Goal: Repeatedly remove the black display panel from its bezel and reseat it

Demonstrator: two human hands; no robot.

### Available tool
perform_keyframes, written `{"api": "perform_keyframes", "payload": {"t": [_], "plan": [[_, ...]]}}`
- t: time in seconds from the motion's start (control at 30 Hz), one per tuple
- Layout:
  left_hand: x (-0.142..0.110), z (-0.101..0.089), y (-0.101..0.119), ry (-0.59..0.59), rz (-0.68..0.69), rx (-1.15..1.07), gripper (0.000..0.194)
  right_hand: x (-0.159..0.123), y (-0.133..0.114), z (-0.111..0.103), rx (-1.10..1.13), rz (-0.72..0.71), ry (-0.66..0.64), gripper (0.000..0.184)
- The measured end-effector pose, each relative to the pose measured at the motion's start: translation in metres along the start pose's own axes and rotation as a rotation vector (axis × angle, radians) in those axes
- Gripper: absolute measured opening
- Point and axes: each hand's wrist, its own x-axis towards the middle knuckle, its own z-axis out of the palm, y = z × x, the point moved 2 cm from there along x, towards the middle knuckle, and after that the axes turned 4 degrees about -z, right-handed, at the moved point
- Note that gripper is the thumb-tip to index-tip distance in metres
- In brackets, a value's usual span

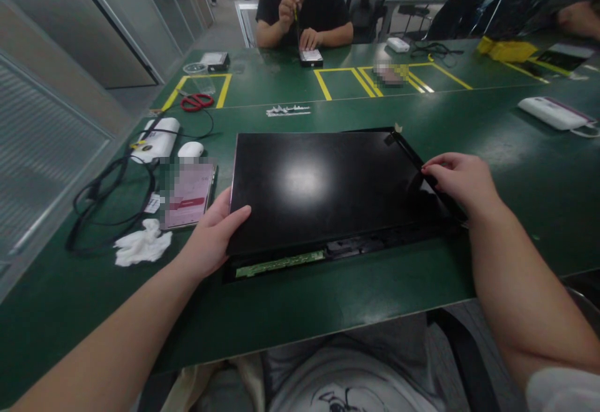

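A dark, glossy display panel (319,193) lies before me at a slight tilt, its left edge raised. My left hand (218,231) grips that left edge, thumb on the front face and fingers behind. Beneath the panel shows a black frame (375,243), with a green circuit board strip (281,264) along the near side. At the panel's right side my right hand (457,180) is closed, thumb and fingertips pinched at a narrow black edge strip (412,155). Whether the strip is loose from the panel or frame, I cannot tell.
Left of the panel lie a phone (191,196), crumpled tissue (143,244), a white mouse (190,149), black cables (112,212) and red-handled scissors (197,102). Small white strips (288,110) lie beyond the panel. A person (304,12) sits opposite, holding a screwdriver over a hard drive (310,57).
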Motion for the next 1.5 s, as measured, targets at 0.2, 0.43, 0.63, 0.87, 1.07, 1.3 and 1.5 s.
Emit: {"api": "perform_keyframes", "payload": {"t": [0.2,0.43,0.63,0.87,1.07,1.3,1.5], "plan": [[-0.002,0.003,0.000,0.008,0.037,0.007,0.056,0.000,-0.001,0.000,0.010,-0.010,0.015,0.026],[-0.001,0.003,-0.003,0.019,0.062,0.008,0.046,0.001,0.004,0.001,0.030,-0.020,0.027,0.023],[-0.001,0.003,-0.003,0.026,0.049,-0.002,0.051,0.000,0.003,0.001,0.047,-0.023,0.006,0.022],[0.000,0.005,-0.001,0.078,0.018,-0.067,0.065,-0.009,-0.008,-0.004,0.131,0.049,-0.006,0.019],[0.003,0.002,0.000,0.065,-0.017,-0.091,0.065,-0.012,-0.011,-0.006,0.275,0.109,-0.006,0.019],[0.005,-0.002,0.003,0.035,-0.031,-0.038,0.065,-0.009,-0.006,-0.004,0.270,0.111,-0.005,0.019],[0.004,-0.001,0.003,0.050,-0.040,-0.059,0.066,-0.010,-0.008,-0.005,0.256,0.104,-0.005,0.018]]}}
